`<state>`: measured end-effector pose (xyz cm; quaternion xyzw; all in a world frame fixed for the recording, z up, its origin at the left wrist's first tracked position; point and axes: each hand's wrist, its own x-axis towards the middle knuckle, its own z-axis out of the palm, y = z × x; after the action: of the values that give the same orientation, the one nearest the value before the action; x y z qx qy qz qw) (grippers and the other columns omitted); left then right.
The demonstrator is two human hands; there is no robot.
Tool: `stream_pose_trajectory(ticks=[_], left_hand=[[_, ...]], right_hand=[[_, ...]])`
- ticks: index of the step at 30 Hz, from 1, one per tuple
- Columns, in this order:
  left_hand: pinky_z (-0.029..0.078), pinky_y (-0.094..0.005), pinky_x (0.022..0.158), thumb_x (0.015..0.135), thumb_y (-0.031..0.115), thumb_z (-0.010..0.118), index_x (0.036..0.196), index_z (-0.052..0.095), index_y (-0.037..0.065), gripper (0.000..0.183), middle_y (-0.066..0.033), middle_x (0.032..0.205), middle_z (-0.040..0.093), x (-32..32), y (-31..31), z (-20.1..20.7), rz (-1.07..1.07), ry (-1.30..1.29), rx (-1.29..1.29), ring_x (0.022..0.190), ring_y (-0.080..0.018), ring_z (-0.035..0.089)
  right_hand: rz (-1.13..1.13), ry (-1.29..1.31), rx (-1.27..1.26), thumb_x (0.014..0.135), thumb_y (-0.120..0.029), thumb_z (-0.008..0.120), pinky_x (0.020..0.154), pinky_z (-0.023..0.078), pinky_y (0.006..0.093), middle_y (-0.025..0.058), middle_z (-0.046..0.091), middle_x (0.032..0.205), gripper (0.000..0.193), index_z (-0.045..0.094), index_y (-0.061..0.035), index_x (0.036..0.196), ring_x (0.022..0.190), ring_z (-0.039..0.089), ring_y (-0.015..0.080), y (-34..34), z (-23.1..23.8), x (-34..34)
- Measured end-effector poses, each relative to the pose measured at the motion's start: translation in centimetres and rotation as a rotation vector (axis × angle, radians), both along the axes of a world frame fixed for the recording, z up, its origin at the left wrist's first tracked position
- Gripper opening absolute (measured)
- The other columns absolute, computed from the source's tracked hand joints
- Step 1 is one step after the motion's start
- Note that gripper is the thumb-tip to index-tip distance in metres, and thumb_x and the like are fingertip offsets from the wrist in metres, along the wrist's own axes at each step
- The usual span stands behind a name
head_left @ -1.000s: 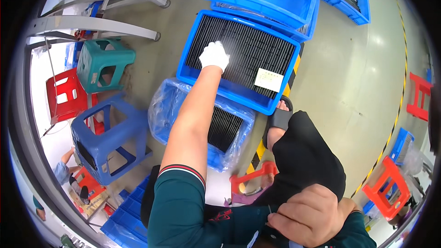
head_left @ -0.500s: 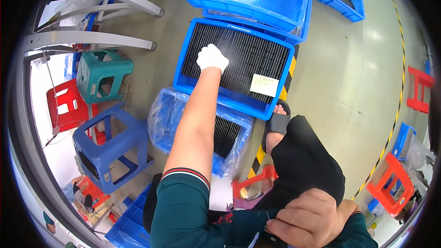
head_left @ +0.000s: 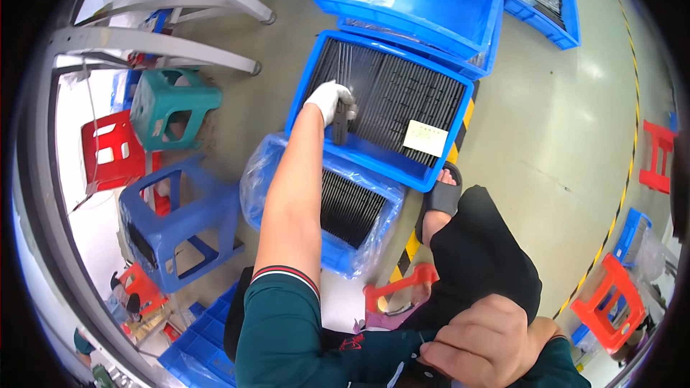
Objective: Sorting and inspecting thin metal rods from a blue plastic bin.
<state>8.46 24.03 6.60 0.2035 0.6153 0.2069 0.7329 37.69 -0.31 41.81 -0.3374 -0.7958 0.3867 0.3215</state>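
Observation:
My left hand, in a white glove, is closed around a few thin dark strips over the left part of a blue crate. Tightly packed rows of similar black strips fill that crate, and a pale yellow paper label lies on them at the near right. My bare right hand is held close to my body at the lower right, its fingers curled. Whatever it grips, if anything, is hidden.
A smaller blue crate, lined with clear plastic and holding black strips, stands just nearer me. Stacked blue crates rise behind. Blue, green and red stools stand left, near metal table legs.
My left hand has come a little nearer to me and turned, and dark strips now show in its grasp. The right hand stays put. The whole view has shifted slightly.

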Motion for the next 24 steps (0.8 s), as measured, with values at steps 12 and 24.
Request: stream_pose_trajectory(ticks=[12,24], left_hand=[[0.044,-0.0549,0.095,0.083,0.01,0.068,0.124,0.052,0.006,0.044,-0.0137,0.115,0.054,0.3,-21.8,14.9,0.449,-1.145,0.425,0.114,-0.0395,0.052],[0.042,-0.0618,0.095,0.094,0.015,0.051,0.111,0.056,0.007,0.019,-0.0177,0.117,0.058,-2.5,-31.0,25.6,0.793,-1.132,0.475,0.114,-0.0426,0.053]], right_hand=[[-0.018,-0.087,0.174,0.063,-0.006,0.075,0.062,0.046,0.0361,0.0055,0.059,0.077,0.023,0.063,-0.0069,0.082,0.068,0.057,0.0261,-3.7,-0.7,-3.5],[-0.373,0.673,-0.515,0.09,-0.009,0.064,0.073,0.043,0.018,-0.0036,0.061,0.084,0.009,0.063,-0.0032,0.096,0.078,0.054,0.0032,-5.4,-3.2,-9.5]])
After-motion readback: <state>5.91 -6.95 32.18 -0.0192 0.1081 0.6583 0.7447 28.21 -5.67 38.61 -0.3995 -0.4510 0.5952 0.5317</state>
